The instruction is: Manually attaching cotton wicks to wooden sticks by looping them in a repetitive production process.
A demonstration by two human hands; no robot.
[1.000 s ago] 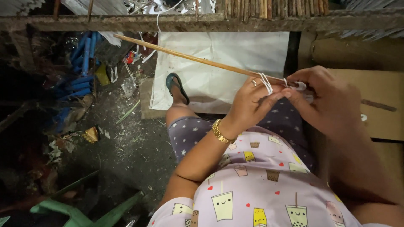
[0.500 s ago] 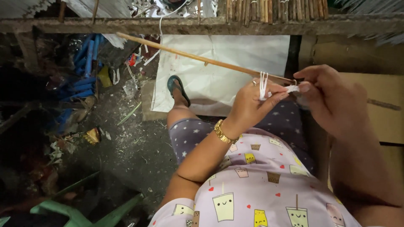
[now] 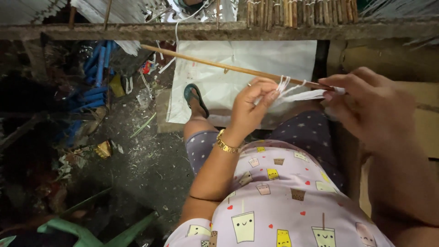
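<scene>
One long thin stick (image 3: 219, 65) runs on a slant from the upper left, above the floor, down to the right, where both hands meet on it. The left hand (image 3: 254, 107) has its fingers (image 3: 270, 97) pinched together on a white strip (image 3: 297, 93) just below the stick; a few loops of that strip stand up around the stick beside the fingertips. One ring sits on a left finger, and one gold bracelet (image 3: 226, 144) circles the left wrist. The right hand (image 3: 372, 107) is closed on the stick's near end and on the far end of the strip, thumb and forefinger pressed together there. The strip stretches flat between the two hands, so the stick and strip lie in front of the person's chest, over the lap.

Below the hands are dotted purple shorts and a pale shirt printed with cartoon drink cups. One foot in one dark sandal (image 3: 195, 98) rests on the edge of one white sheet (image 3: 256, 57) spread on the floor. A rough wooden beam (image 3: 137, 31) crosses the top of the view, with a row of bundled sticks (image 3: 297, 11) standing behind it, too many and too crowded to count. At left, blue pipes (image 3: 93, 77) lie among scraps on the dark floor; a green chair (image 3: 77, 228) shows at the bottom left. A brown board (image 3: 425, 123) lies at the right.
</scene>
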